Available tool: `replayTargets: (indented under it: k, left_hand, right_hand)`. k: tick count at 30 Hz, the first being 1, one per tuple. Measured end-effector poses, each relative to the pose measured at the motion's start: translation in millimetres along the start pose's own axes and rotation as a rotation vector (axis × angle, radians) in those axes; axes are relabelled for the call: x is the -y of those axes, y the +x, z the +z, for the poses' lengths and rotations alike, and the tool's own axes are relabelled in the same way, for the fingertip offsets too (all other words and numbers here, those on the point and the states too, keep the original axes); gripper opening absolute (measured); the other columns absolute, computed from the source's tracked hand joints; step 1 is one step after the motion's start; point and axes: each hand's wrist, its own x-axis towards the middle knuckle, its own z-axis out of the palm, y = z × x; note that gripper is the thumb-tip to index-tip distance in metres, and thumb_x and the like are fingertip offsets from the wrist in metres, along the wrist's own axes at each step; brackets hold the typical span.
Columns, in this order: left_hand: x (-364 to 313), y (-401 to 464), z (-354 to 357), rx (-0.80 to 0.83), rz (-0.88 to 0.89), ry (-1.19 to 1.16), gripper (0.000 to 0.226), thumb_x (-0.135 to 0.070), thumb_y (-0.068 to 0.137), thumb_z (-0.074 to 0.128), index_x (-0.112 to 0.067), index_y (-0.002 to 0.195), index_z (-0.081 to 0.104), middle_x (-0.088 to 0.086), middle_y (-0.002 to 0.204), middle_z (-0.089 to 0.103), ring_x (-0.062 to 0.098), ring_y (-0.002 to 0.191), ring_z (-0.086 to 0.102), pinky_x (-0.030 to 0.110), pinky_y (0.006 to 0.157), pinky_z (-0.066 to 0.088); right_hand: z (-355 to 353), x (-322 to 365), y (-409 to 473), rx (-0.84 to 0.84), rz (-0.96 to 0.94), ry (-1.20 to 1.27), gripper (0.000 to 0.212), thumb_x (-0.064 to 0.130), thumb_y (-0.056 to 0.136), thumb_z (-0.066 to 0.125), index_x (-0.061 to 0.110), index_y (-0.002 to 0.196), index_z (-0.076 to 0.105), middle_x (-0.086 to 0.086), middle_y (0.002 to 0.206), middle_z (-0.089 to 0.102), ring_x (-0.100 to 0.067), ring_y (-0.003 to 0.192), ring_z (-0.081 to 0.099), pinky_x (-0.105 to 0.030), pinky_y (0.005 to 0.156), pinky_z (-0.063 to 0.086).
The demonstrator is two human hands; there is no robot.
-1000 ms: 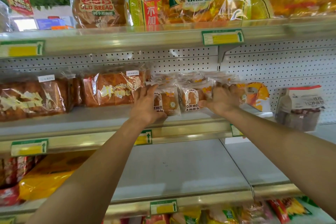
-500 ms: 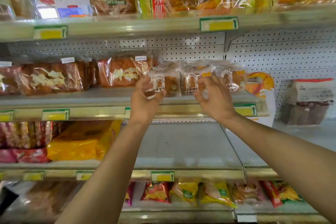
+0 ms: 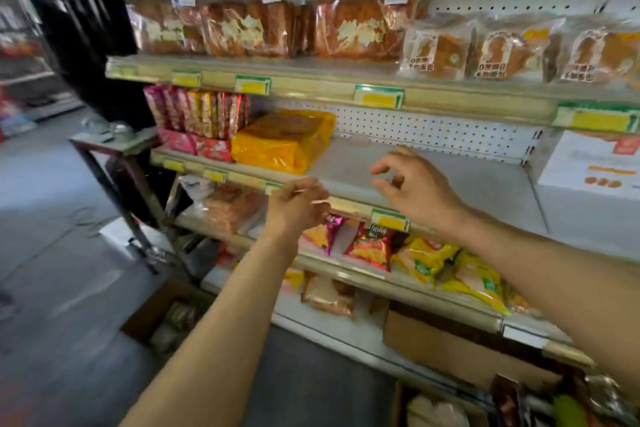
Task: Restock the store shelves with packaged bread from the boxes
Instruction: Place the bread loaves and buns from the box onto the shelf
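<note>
Three small bread packs [image 3: 498, 50] stand in a row at the right of the upper shelf [image 3: 311, 87], beside large clear-wrapped loaves [image 3: 353, 29]. My left hand [image 3: 298, 206] hangs in front of the middle shelf's edge, fingers loosely curled, holding nothing. My right hand [image 3: 412, 185] is a little higher and to the right, over the bare part of the middle shelf [image 3: 433, 177], fingers relaxed and empty. A cardboard box [image 3: 162, 319] with packaged goods sits on the floor at the lower left of the shelving. Another box [image 3: 440, 409] shows at the bottom right.
Yellow packs [image 3: 284, 140] and red snack packs [image 3: 197, 114] fill the middle shelf's left. Colourful snack bags [image 3: 426, 256] lie on the lower shelf. A metal stand [image 3: 114, 149] and a dark hanging item [image 3: 86, 28] are left of the shelving. A white carton [image 3: 588, 163] sits at right.
Both hands let go of the small bread packs and dropped from the upper shelf to the middle shelf's level. The view swung down and to the left, showing the floor and boxes.
</note>
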Motion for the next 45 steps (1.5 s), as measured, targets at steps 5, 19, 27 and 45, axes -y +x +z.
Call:
replayTargets:
  k: [5, 19, 27, 45]
  left_hand:
    - [10, -2, -83, -0.136, -0.023, 0.040, 0.008, -0.010, 0.099, 0.055, -0.014, 0.097, 0.062, 0.002, 0.079, 0.070, 0.015, 0.068, 0.067, 0.029, 0.066, 0.051]
    - [35, 104, -332, -0.467, -0.137, 0.058, 0.009, -0.013, 0.099, 0.057, -0.011, 0.101, 0.066, 0.004, 0.076, 0.069, 0.017, 0.067, 0.064, 0.033, 0.065, 0.052]
    - [96, 194, -468, -0.612, -0.400, 0.039, 0.016, -0.002, 0.098, 0.053, -0.010, 0.086, 0.060, 0.010, 0.071, 0.061, 0.014, 0.045, 0.053, 0.024, 0.045, 0.044]
    - [332, 342, -596, -0.824, -0.772, -0.193, 0.014, -0.006, 0.100, 0.050, -0.008, 0.103, 0.063, 0.011, 0.090, 0.068, 0.024, 0.077, 0.064, 0.028, 0.050, 0.051]
  right_hand:
    - [57, 45, 16, 0.114, -0.065, 0.085, 0.007, 0.026, 0.092, 0.064, 0.023, 0.098, 0.066, 0.014, 0.091, 0.046, 0.001, 0.064, 0.049, -0.033, 0.066, 0.043]
    - [309, 173, 123, 0.462, -0.188, 0.268, 0.003, 0.024, 0.090, 0.065, 0.026, 0.092, 0.065, 0.005, 0.097, 0.060, -0.013, 0.085, 0.060, -0.039, 0.075, 0.052]
    - [475, 196, 164, 0.680, -0.131, 0.268, 0.004, 0.019, 0.087, 0.067, 0.020, 0.091, 0.069, 0.001, 0.094, 0.065, -0.009, 0.084, 0.057, -0.030, 0.081, 0.047]
    - [797, 117, 172, 1.241, 0.275, 0.407, 0.021, 0.015, 0.093, 0.062, 0.035, 0.088, 0.060, 0.004, 0.095, 0.065, -0.015, 0.090, 0.064, -0.042, 0.083, 0.058]
